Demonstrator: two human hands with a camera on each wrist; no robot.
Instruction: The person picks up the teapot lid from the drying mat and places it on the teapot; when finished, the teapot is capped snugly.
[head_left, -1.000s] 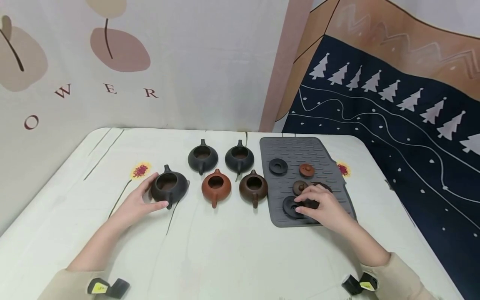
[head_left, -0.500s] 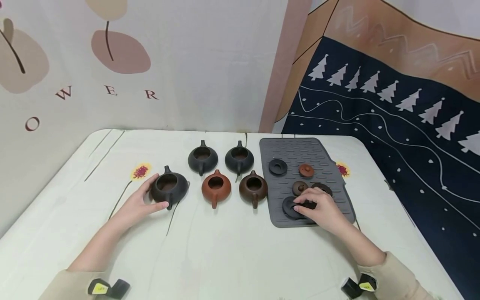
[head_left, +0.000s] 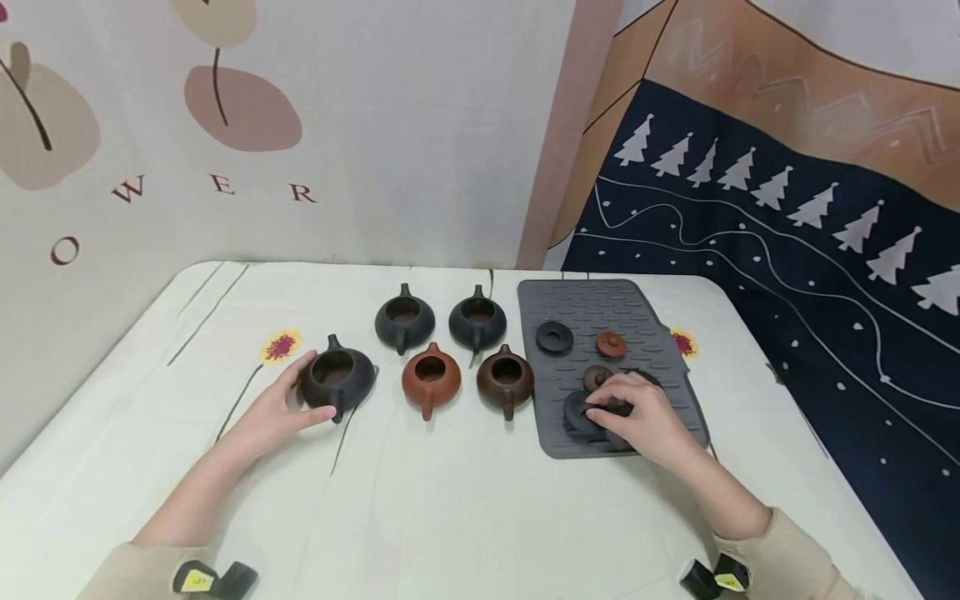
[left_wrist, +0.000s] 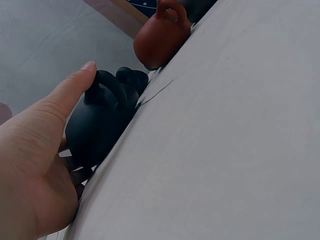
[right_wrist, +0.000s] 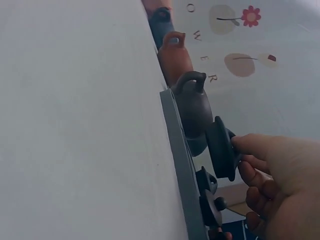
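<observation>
On the table's left stands a black teapot (head_left: 337, 379) without its lid, spout pointing away. My left hand (head_left: 276, 417) holds it, fingers around its far left side and thumb at the handle, as the left wrist view shows. With thumb and fingertips my right hand (head_left: 641, 417) pinches a black teapot lid (right_wrist: 220, 150) by its knob. The right wrist view has this lid raised off the grey mat (head_left: 555, 442) and tipped on edge. A brown lid (head_left: 596, 377) lies just beyond the fingers. Darker lids beside it are partly hidden by the hand.
Between my hands stand two more black teapots (head_left: 405, 322), a reddish-orange teapot (head_left: 431, 382) and a dark brown teapot (head_left: 506, 382), all lidless. Farther up the mat lie another black lid (head_left: 554, 337) and an orange lid (head_left: 611, 345). Printed cloths hang behind the table.
My right thumb and fingers have closed on the black lid's knob, and the lid has come up slightly off the mat. The left hand stays at its teapot.
</observation>
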